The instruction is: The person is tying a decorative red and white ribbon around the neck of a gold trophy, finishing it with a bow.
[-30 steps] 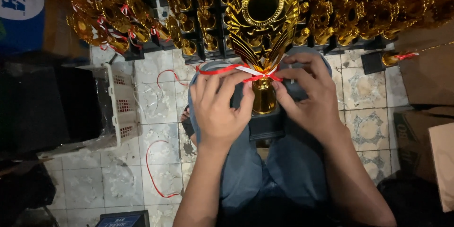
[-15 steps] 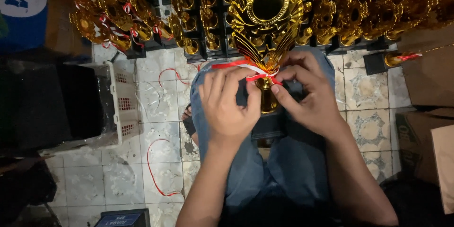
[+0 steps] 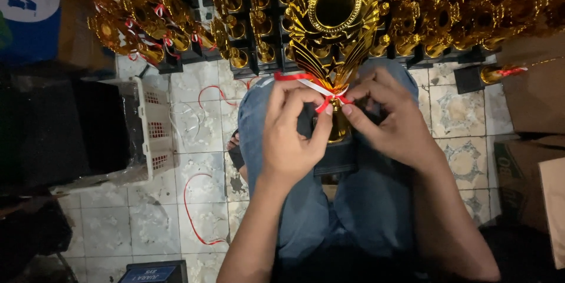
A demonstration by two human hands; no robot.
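Both hands meet at the middle of the frame: my left hand (image 3: pixel 289 136) pinches the red-and-white ribbon (image 3: pixel 312 85) between thumb and fingers, and my right hand (image 3: pixel 385 119) is closed on its other end, right at the neck of the gold trophy (image 3: pixel 334 21). That trophy stands upright between my knees on its black base (image 3: pixel 335 159) (wedged there, I'd judge, so it stays steady while both hands work the ribbon). My wrists angle inward, fingers curled, knuckles up. Rows of gold trophies (image 3: pixel 176 18) fill the top of the frame; a loose red ribbon (image 3: pixel 189 212) lies on the tiled floor (image 3: pixel 200 136), lower left.
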